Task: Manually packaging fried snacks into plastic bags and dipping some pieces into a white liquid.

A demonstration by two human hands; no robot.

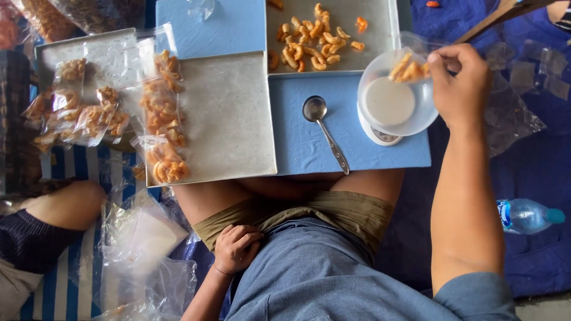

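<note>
1. Far left: sealed clear bags of orange curled snacks (83, 116) lie in a heap on a grey metal tray (113, 53); another person's knee and dark sleeve sit below them. These packs look finished.
2. Next, three more filled bags (163, 119) lie in a column along the left edge of a second flat tray (232, 119), their long axes running up-down in the head view. The rest of that tray is bare.
3. Lower centre: left hand (237, 246) rests on the lap against the blue shirt, fingers curled closed, holding nothing that I can see. Empty clear bags (143, 249) lie just beside it on the striped cloth.
4. Centre: a metal spoon (324, 131) lies untouched on the blue bench (309, 148), bowl toward the top left, handle pointing down and right.
5. Above: loose snacks (312, 38) are still scattered in a back tray, so a fair share seems left to pack.
6. Right: a white bowl (392, 101) sits on a small scale (380, 135) at the bench's right edge, with a small pile of snacks at its far rim. Right hand (459, 80) hovers at that rim, fingers pinched closed, apparently on snack pieces; the grip itself is hidden.
7. Far right: a water bottle (526, 215) lies on its side on blue cloth, cap pointing right.
</note>
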